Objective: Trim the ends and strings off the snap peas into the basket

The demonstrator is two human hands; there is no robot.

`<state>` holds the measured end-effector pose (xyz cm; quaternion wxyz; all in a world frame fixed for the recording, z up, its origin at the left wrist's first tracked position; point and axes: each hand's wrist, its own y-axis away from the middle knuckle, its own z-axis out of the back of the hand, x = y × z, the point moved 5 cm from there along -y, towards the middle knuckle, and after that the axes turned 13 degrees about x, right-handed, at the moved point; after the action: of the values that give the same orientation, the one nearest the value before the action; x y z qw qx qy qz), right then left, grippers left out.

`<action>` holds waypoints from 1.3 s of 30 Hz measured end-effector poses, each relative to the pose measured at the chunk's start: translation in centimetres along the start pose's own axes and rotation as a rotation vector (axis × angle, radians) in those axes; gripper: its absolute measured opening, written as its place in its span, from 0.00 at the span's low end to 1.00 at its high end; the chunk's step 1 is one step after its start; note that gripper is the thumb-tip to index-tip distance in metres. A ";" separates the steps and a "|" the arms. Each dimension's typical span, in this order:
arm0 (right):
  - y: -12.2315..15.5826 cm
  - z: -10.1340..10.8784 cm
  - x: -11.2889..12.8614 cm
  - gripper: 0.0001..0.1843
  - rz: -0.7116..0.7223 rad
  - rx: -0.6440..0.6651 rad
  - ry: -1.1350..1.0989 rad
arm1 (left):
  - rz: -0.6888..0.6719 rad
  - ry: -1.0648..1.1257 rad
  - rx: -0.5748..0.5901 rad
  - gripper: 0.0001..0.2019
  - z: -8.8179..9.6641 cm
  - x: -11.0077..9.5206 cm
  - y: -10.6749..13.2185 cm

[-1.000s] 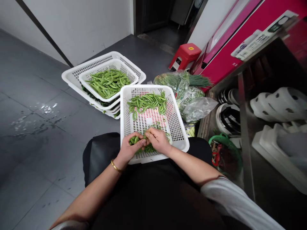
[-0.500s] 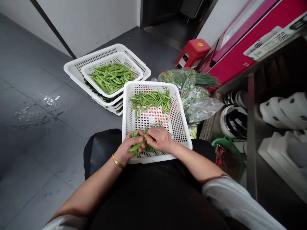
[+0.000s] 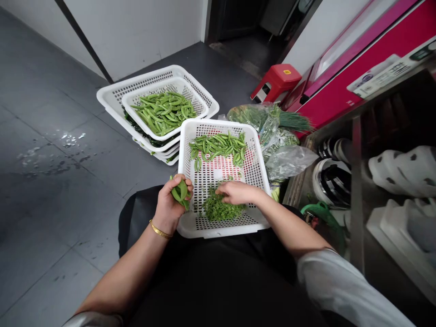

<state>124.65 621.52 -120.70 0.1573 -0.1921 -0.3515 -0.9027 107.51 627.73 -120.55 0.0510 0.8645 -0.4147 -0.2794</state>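
Observation:
A small bunch of green pea pods is gripped in my left hand, at the left rim of a white perforated basket on my lap. My right hand is inside the basket, low over a heap of small green trimmings. Its fingers are bent together and downward; whatever is between the fingertips is too small to make out. More pea pods lie in a loose row at the basket's far end, apart from the trimmings.
Stacked white baskets stand on the floor ahead to the left, the top one full of pea pods. Bagged greens lie right of my basket. Beyond are a red stool, shelves with white containers and a green basket.
My hands have parted: the left has moved left and up with its pea pods, the right has shifted slightly right over the trimmings. The heap now shows more fully. The view has shifted slightly.

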 end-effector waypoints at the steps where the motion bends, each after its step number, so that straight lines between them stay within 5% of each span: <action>1: -2.0 0.6 -0.5 0.10 -0.107 -0.003 0.042 | 0.010 -0.005 0.006 0.10 0.0 0.1 0.0; 5: -9.6 2.3 -1.5 0.19 -0.402 -0.157 0.089 | 0.047 -0.062 0.082 0.13 -0.3 0.3 0.1; 9: -13.3 0.9 -1.8 0.19 -0.436 -0.109 0.056 | 0.077 -0.182 0.152 0.11 -0.4 0.8 0.0; 14: -9.5 -0.7 -3.5 0.15 -0.445 -0.071 0.041 | 0.122 -0.367 0.065 0.09 -0.1 1.2 -0.1; 19: -6.1 0.2 -4.8 0.18 -0.518 -0.136 0.005 | 0.233 -0.325 0.030 0.10 0.0 2.3 -0.2; 27: -11.9 3.5 -3.8 0.23 -0.568 -0.219 -0.219 | 0.205 -0.490 0.099 0.15 0.6 4.4 -0.9; 31: -11.5 3.6 -4.5 0.19 -0.561 -0.220 -0.325 | 0.206 -0.604 0.056 0.14 1.0 4.3 -1.0; 35: -7.6 1.7 -4.1 0.12 -0.446 -0.146 -0.452 | 0.083 -0.727 -0.029 0.14 0.6 3.0 -1.2; 39: -3.7 -1.8 -0.8 0.09 -0.105 -0.104 -0.800 | 0.037 -0.748 -0.051 0.14 0.2 2.9 -1.2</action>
<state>123.35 622.93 -124.40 -0.0479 -0.5176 -0.3482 -0.7801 109.72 626.38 -122.35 -0.0774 0.6935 -0.4133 -0.5850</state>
